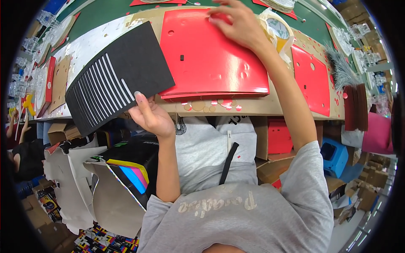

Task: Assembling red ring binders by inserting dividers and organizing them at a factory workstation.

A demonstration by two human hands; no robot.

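My left hand point(152, 116) grips the near right edge of a black foam-like sheet point(141, 55), thumb on top. Parallel white strips run across the left part of this sheet, and it is held tilted over the table's left side. A stack of glossy red sheets point(219, 59) lies in front of me, partly covered by the black sheet's corner. The top red sheet has a round hole and a small black rectangle point(182, 57). Over its far edge is my right hand point(238, 23), fingers apart, with nothing visible in them.
Right of the stack stands a tape roll point(278, 29) in white wrapping. Beyond it are another red sheet point(312, 80), a bundle of grey wires point(339, 67) and a brown stack point(355, 107). Small round cut-outs point(198, 105) litter the front edge. An opened carton point(114, 189) stands below left.
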